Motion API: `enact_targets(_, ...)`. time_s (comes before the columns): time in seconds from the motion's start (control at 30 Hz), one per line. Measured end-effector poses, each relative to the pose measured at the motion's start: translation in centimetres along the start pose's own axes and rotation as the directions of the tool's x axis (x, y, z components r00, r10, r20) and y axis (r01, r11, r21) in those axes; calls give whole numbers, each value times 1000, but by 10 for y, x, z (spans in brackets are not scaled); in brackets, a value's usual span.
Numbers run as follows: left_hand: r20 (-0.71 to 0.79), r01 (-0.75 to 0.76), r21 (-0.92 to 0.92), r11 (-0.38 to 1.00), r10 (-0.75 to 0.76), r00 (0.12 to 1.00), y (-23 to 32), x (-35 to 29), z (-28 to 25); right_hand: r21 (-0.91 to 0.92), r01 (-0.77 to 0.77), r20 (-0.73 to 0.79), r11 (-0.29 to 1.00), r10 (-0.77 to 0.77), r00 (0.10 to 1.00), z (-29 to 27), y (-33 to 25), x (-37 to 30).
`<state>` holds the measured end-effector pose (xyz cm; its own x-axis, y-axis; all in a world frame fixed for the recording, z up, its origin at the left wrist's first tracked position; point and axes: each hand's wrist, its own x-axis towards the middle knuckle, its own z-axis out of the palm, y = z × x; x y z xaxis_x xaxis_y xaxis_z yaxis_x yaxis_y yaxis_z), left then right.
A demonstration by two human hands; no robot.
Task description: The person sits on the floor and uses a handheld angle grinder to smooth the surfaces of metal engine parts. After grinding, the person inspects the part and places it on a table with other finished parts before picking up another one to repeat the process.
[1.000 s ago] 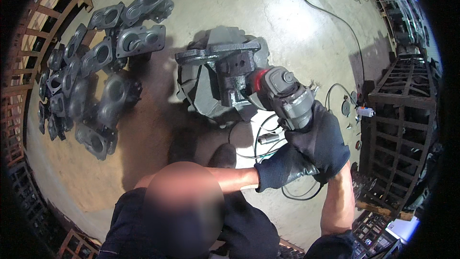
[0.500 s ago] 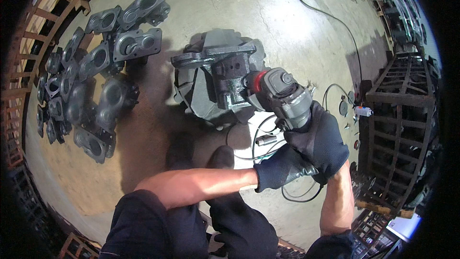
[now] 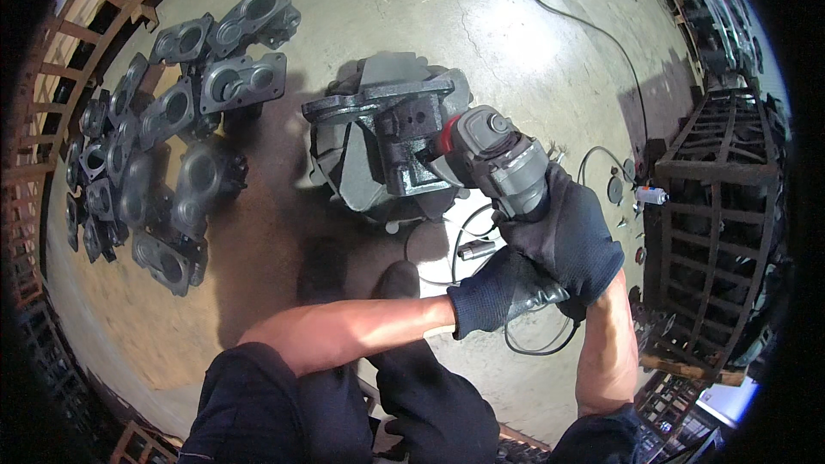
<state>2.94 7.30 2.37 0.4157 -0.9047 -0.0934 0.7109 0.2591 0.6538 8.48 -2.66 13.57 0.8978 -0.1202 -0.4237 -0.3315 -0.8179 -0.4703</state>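
Observation:
An angle grinder with a red ring near its head is held in both gloved hands. My right hand wraps the rear of its body. Lower down, beside the right wrist, my left hand is closed around the grinder's back end; its fingers are partly hidden. The grinder's head is up against the right side of a dark metal casting, which has a flat flange on top. That casting rests on a larger faceted dark block. Whether the disc touches the metal cannot be made out.
Several similar dark castings stand at the left on a brown sheet. A black cable runs over the floor. Grinding discs and a small can lie at the right, beside a metal cage.
The grinder and both hands have shifted slightly left and up along the casting. My grip looks the same.

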Motion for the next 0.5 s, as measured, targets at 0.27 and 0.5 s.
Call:
enact_targets(0.27,-23,-101,314,944,114,993,16,-11,8,-31,-32,59,999,34,998,0,-4,-5)
enact_targets(0.5,-134,-166,58,985,172,976,-16,-8,4,-65,-23,57,998,27,998,4,-6,-4)
